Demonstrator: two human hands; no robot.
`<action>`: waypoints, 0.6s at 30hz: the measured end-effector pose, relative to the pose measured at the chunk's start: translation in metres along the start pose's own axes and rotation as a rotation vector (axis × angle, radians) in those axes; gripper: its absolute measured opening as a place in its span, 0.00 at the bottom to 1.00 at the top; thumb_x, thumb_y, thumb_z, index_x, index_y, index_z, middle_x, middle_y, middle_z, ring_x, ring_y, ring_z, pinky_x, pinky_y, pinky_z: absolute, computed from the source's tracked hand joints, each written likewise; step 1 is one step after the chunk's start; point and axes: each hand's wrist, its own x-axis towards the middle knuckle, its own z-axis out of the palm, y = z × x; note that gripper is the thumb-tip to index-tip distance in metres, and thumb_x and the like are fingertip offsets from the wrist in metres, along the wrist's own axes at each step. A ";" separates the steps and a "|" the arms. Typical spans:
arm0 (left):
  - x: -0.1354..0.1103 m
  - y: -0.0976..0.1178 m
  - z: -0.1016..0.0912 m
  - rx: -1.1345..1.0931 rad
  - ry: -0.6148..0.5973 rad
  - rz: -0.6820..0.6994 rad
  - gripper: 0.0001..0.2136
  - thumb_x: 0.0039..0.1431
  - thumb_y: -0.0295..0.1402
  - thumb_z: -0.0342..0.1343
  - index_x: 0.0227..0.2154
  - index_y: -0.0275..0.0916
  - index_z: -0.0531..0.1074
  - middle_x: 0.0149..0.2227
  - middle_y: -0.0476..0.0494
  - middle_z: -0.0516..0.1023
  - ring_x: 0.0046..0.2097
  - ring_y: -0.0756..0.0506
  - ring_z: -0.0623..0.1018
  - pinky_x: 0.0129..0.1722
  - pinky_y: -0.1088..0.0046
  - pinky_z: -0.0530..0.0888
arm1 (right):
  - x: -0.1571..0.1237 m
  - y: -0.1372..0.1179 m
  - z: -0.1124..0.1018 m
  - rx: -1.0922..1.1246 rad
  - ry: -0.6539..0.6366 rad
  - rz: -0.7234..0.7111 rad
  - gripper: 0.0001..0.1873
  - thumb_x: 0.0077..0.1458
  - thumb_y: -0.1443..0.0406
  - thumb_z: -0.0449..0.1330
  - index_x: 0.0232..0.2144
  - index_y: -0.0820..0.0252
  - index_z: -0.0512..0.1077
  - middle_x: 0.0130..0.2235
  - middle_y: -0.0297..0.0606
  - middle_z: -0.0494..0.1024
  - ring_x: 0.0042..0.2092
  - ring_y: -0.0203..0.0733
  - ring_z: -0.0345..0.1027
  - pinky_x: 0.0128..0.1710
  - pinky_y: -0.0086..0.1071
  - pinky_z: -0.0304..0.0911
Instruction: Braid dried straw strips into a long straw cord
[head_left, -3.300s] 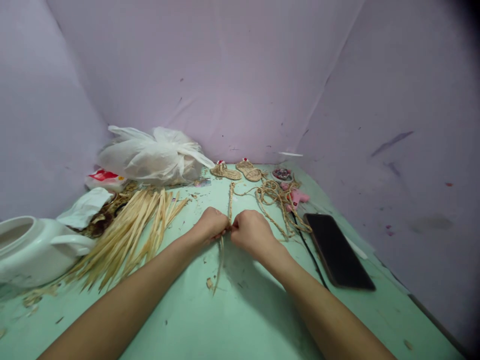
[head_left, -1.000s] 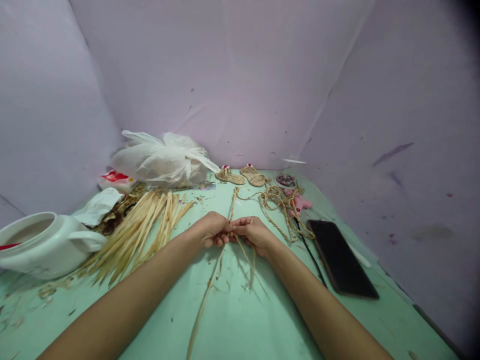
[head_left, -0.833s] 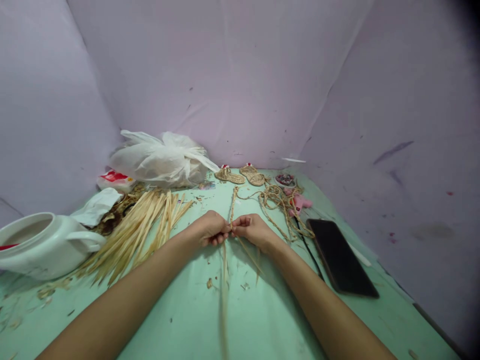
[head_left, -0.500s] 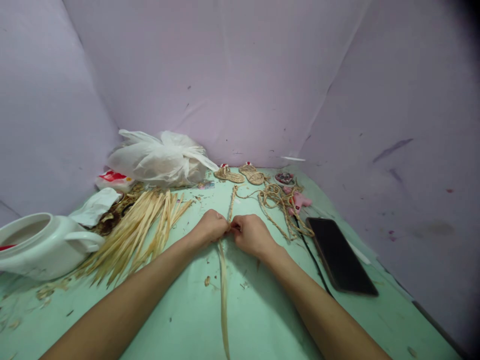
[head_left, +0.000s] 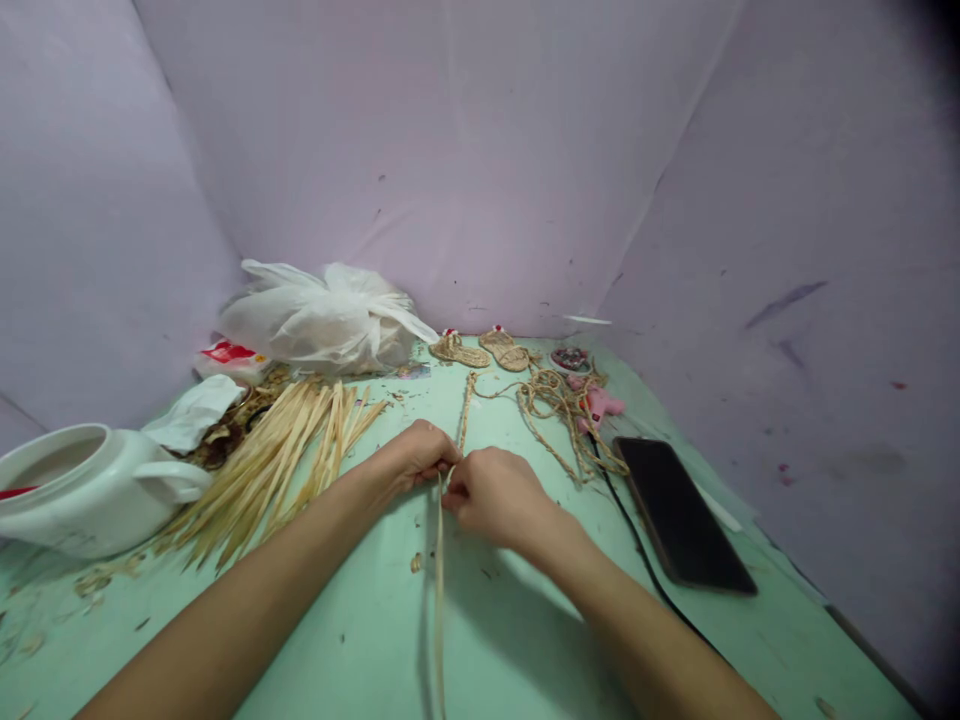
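Observation:
Near the middle of the green table, my left hand pinches the near end of a twisted straw cord. Close beside it, my right hand is closed on the dry fibre strip, which hangs from between the hands toward me. The fingertips partly hide where strip and cord meet. Beyond the hands, the cord runs on into a loose tangle of cord at the right. A fan of pale, flat fibre strips lies left of my left forearm.
A white pot stands far left. Behind the strips sits a knotted white plastic bag. Two small woven sandals rest near the back wall. On the right are a pink glue gun, its black cable and a dark phone.
My right hand has moved slightly down and left, nearer to me. The hanging strip has shifted left at its lower end. My left hand stays almost in place.

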 end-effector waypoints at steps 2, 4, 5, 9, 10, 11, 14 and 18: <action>0.002 -0.001 -0.008 0.024 -0.066 0.028 0.01 0.33 0.27 0.50 0.14 0.34 0.64 0.09 0.55 0.54 0.13 0.57 0.50 0.13 0.79 0.44 | 0.009 0.016 -0.006 0.159 0.088 0.028 0.10 0.44 0.62 0.55 0.19 0.61 0.72 0.19 0.37 0.69 0.23 0.36 0.61 0.22 0.28 0.48; 0.003 -0.002 -0.013 0.017 -0.126 0.052 0.04 0.34 0.29 0.51 0.17 0.34 0.67 0.10 0.55 0.55 0.13 0.57 0.51 0.13 0.79 0.43 | 0.019 0.029 -0.008 0.371 0.255 0.132 0.12 0.46 0.61 0.52 0.20 0.62 0.70 0.20 0.35 0.69 0.23 0.34 0.59 0.22 0.27 0.49; 0.003 -0.003 -0.014 0.009 -0.146 0.058 0.05 0.34 0.30 0.52 0.18 0.34 0.68 0.11 0.55 0.55 0.13 0.57 0.51 0.13 0.79 0.44 | 0.024 0.032 -0.007 0.485 0.243 0.175 0.11 0.46 0.62 0.52 0.20 0.63 0.69 0.19 0.35 0.68 0.22 0.33 0.59 0.22 0.26 0.50; 0.006 -0.007 -0.013 0.033 -0.152 0.098 0.04 0.35 0.30 0.50 0.13 0.35 0.63 0.09 0.56 0.52 0.13 0.57 0.50 0.13 0.78 0.44 | 0.031 0.029 0.005 0.922 -0.045 0.314 0.08 0.45 0.67 0.51 0.19 0.64 0.66 0.18 0.33 0.65 0.18 0.29 0.54 0.18 0.24 0.48; 0.006 -0.007 -0.012 0.047 -0.146 0.105 0.04 0.36 0.30 0.50 0.13 0.36 0.62 0.08 0.55 0.51 0.12 0.57 0.50 0.13 0.78 0.44 | 0.031 0.027 0.009 0.930 -0.063 0.319 0.07 0.44 0.68 0.51 0.19 0.64 0.66 0.16 0.31 0.62 0.16 0.27 0.50 0.16 0.24 0.44; 0.006 -0.008 -0.012 0.057 -0.145 0.112 0.04 0.36 0.29 0.50 0.13 0.36 0.62 0.08 0.55 0.52 0.12 0.57 0.50 0.13 0.78 0.45 | 0.031 0.026 0.012 0.905 -0.048 0.317 0.06 0.43 0.69 0.52 0.18 0.64 0.65 0.14 0.28 0.59 0.15 0.26 0.46 0.15 0.24 0.41; 0.005 -0.004 -0.011 0.095 -0.156 0.119 0.03 0.35 0.28 0.49 0.14 0.35 0.64 0.10 0.54 0.56 0.13 0.56 0.53 0.13 0.78 0.48 | 0.032 0.029 0.018 0.821 0.044 0.310 0.03 0.38 0.70 0.55 0.17 0.64 0.66 0.12 0.25 0.55 0.15 0.25 0.41 0.15 0.25 0.38; -0.004 0.006 -0.012 0.307 -0.043 0.047 0.04 0.35 0.29 0.51 0.13 0.35 0.65 0.11 0.51 0.60 0.13 0.55 0.56 0.14 0.78 0.52 | 0.034 0.035 0.019 0.868 0.078 0.316 0.01 0.35 0.70 0.56 0.16 0.64 0.66 0.12 0.25 0.58 0.15 0.25 0.44 0.16 0.24 0.39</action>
